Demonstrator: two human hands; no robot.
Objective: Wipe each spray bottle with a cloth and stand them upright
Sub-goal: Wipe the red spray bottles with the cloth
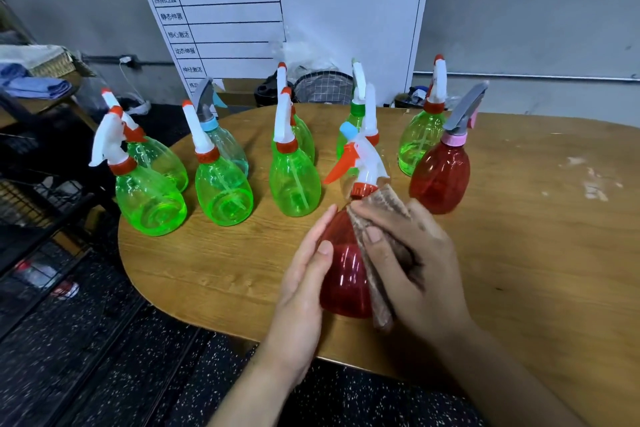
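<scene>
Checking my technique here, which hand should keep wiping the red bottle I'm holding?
Probably right: the right hand already presses the cloth against the red bottle, while the left hand steadies its other side.

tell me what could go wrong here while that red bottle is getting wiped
1. The left hand only rests flat fingers against the red bottle, so a firm wipe from the right hand with the cloth might push it over.
2. The green bottle and the second red bottle stand close behind; a slip could topple them.
3. It sits near the table edge and might fall off.
</scene>
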